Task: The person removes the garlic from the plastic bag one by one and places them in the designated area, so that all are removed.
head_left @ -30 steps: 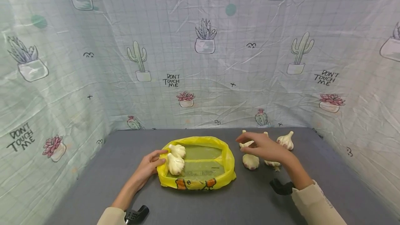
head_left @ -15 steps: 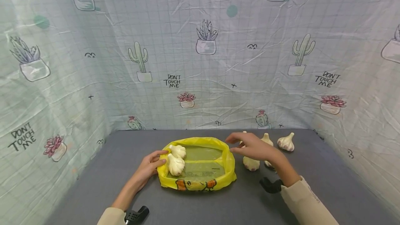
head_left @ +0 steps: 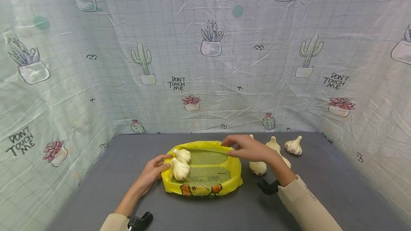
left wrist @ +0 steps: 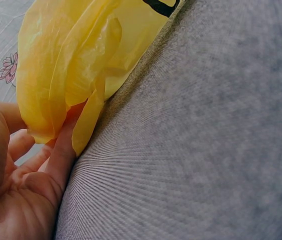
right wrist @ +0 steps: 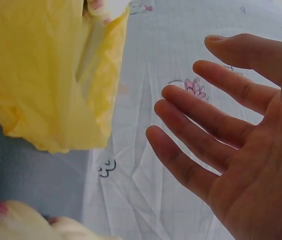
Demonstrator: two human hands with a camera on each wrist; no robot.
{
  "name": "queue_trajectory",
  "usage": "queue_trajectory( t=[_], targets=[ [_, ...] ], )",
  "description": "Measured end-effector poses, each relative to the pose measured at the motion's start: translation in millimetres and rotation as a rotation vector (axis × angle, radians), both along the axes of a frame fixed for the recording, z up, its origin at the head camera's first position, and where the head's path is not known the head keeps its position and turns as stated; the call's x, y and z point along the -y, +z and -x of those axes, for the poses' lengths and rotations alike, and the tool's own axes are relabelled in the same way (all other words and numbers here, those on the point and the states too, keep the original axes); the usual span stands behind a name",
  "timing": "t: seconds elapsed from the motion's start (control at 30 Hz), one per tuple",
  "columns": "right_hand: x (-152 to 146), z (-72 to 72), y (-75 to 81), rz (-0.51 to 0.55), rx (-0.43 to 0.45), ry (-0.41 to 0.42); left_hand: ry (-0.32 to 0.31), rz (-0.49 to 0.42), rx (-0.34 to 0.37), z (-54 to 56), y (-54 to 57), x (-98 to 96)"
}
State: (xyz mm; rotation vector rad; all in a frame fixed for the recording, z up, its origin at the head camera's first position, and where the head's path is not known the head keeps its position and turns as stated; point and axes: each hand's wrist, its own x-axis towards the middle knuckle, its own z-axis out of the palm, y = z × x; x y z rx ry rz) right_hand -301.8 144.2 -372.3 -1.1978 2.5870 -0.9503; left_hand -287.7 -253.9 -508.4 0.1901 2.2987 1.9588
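A yellow plastic bag [head_left: 236, 174] lies with its mouth spread wide and its rim folded down on the grey tabletop. Two garlic bulbs, a front one [head_left: 181, 169] and a back one [head_left: 183, 155], sit inside at its left end. My left hand [head_left: 154, 168] holds the bag's left side, with the plastic between thumb and fingers in the left wrist view. Over the bag's right rim hovers my right hand [head_left: 247, 148], fingers spread and holding nothing. In the right wrist view this hand [right wrist: 241, 130] is apart from the bag [right wrist: 46, 75].
Several garlic bulbs lie right of the bag, including a near one [head_left: 258, 168] and a far right one [head_left: 293, 145]. My right forearm partly hides others. A cactus-print cloth [head_left: 205, 70] hangs behind and at both sides of the tabletop [head_left: 205, 213].
My right hand has moved left, from above the loose garlic to the bag's right rim. My left hand and the two bulbs in the bag stay put.
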Motion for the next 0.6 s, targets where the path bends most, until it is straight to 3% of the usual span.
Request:
queue_trajectory(
  t=[0.27, 0.6],
  targets=[
    [16, 4.7, 1.6, -0.018, -0.025, 0.043, 0.005, 0.0, -0.003, 0.3, -0.1, 0.0],
    [37, 5.7, 2.8, -0.088, -0.027, 0.038, 0.0, -0.001, -0.008, 1.5, -1.5, 0.2]
  ],
)
